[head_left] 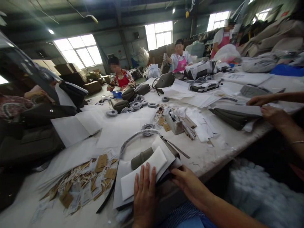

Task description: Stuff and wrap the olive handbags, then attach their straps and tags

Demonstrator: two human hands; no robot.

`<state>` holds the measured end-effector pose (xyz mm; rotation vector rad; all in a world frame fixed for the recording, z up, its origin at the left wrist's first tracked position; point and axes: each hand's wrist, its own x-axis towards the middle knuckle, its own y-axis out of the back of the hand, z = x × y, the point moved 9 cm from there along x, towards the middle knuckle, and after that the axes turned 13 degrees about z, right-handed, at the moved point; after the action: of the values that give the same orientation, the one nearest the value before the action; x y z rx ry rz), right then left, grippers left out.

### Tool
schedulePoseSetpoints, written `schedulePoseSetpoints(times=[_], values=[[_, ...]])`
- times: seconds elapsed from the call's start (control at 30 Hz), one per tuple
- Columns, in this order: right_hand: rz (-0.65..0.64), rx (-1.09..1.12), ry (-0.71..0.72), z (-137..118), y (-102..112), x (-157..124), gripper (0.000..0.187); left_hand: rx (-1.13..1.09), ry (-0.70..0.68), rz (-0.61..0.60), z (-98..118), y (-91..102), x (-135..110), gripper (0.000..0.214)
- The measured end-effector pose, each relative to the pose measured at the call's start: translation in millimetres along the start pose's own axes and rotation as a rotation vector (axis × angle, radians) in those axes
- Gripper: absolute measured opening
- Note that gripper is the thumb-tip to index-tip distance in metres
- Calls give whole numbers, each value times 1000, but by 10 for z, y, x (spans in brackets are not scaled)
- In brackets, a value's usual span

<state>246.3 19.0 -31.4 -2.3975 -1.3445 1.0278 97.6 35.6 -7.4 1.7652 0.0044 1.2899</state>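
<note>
Olive handbag (142, 157): 1 | white sheets (140, 177): 2 on it | left hand (144, 193): fingers flat, open, pressing top sheet | right hand (187, 182): fingers gripping handbag edge, 3 o'clock.

No readable writing at the workshop table

The scattered brown cardboard hang tags (82, 185) on white strings, just left of the left hand's (143, 198) fingers (143, 177), bear print too small and blurred to read. The white paper slips (95, 191) mixed among them are equally illegible. No brand, number or sign can be made out elsewhere.
</note>
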Motion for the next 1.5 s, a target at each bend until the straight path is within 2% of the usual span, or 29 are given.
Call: schedulePoseSetpoints(times=[0.07, 0.2, 0.3, 0.37, 0.4, 0.43, 0.5, 0.53, 0.6, 0.7, 0.8, 0.87, 0.93, 1.07, 1.2, 1.37, 1.43, 1.5], values=[[-47, 3, 25, -51, -93, -29, 35, 20, 7, 65, -43, 39, 14, 60], [-184, -44, 82, -171, -193, -43, 35, 36, -25, 111, -122, 64, 7, 63], [-359, -319, 135, -265, -119, 42, 40, 32, -6, 107, -219, 48, -13, 64], [-417, -621, 254, -405, 78, 197, 36, 20, 21, 107, -281, 29, -16, 65], [-383, -785, 365, -544, 224, 318, 34, 7, 25, 107, -298, 17, -13, 65], [-286, -947, 520, -751, 395, 454, 31, -7, 23, 110, -307, 7, -9, 65], [-1, -1216, 852, -1260, 734, 679, 30, -33, 16, 121, -319, -6, -2, 67], [137, -1310, 971, -1492, 888, 771, 30, -42, 16, 127, -328, -12, -2, 67], [268, -1376, 1048, -1821, 1147, 984, 30, -53, 20, 130, -352, -25, -10, 68], [281, -1432, 1051, -2059, 1392, 1295, 33, -59, 27, 117, -384, -48, -27, 68], [239, -1488, 1018, -2084, 1522, 1520, 26, -53, 17, 112, -388, -48, -29, 68], [220, -1509, 1004, -2071, 1570, 1608, 21, -48, 7, 105, -374, -47, -20, 68], [216, -1521, 993, -2079, 1599, 1661, 25, -51, 12, 95, -363, -49, -9, 68], [273, -1522, 939, -2173, 1659, 1711, 29, -67, 38, 78, -354, -57, 9, 71], [310, -1471, 903, -2244, 1687, 1648, 31, -80, 45, 76, -349, -54, 20, 71], [402, -1397, 887, -2294, 1695, 1423, 29, -82, 77, 71, -363, -31, 26, 70], [424, -1378, 896, -2255, 1641, 1266, 31, -80, 95, 68, -376, -26, 22, 70], [377, -1353, 902, -2109, 1522, 1056, 31, -85, 106, 71, -382, -20, 18, 69]])
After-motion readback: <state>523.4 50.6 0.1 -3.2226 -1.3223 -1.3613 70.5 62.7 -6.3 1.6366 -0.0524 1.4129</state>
